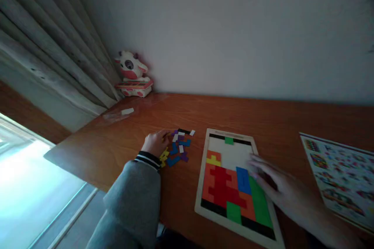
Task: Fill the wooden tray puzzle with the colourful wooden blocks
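Observation:
My left hand [156, 142] reaches into a loose pile of puzzle pieces, its fingers curled and pinched at the pile's left edge. What they pinch, if anything, is too small to make out. Around it lie yellow pieces [163, 157], blue pieces [173, 160], a purple piece [184, 156], white pieces and a black piece [184, 131]. Over the right side of a wooden puzzle board [201, 186] is my right hand [267, 175], slightly blurred, fingers stretched out and thumb apart. Red [220, 186], orange, green [260, 202], blue [243, 181] and yellow pieces fill its lower part; the upper area shows bare white.
A printed sheet [341, 179] with small colourful pictures lies at the right. A cow toy [133, 74] stands at the back left by the curtain [58, 42]. Near it a clear plastic wrapper [115, 116] lies on the wooden table [175, 109]. The wall runs along the back.

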The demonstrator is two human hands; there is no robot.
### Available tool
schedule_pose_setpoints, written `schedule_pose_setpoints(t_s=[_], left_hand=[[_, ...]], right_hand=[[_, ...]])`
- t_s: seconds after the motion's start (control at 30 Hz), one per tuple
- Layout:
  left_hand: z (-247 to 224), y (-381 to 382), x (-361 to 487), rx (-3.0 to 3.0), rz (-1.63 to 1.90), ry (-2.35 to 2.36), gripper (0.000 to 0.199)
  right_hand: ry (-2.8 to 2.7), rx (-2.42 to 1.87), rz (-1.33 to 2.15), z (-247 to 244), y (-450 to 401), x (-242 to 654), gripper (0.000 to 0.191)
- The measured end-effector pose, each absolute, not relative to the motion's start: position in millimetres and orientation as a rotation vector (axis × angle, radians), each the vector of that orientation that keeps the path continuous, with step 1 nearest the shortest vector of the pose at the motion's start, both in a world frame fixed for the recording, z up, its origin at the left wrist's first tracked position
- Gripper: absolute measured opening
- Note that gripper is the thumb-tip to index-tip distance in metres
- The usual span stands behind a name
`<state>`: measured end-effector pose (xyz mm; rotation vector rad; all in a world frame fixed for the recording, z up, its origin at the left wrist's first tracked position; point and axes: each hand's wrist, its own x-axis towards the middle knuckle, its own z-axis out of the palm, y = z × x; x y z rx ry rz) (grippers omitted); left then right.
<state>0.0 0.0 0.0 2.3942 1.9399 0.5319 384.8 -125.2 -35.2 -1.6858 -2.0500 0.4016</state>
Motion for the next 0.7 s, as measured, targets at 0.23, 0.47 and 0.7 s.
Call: schedule_pose_setpoints(t_s=[0.23,0.47,0.7], left_hand=[[-5,2,7,2.317,0.771,1.932,0.027],[0,-16,53,2.073,1.163,1.380,0.022],[9,-44,93,1.852,1.270,1.068,0.028]], right_hand=[[-2.009,-1.698,0.390,-29,-125,381,0.045],[-1.924,-1.641,0.345,-14,-128,372,0.037],[-1.882,-1.490,0.501,2,-138,340,0.033]])
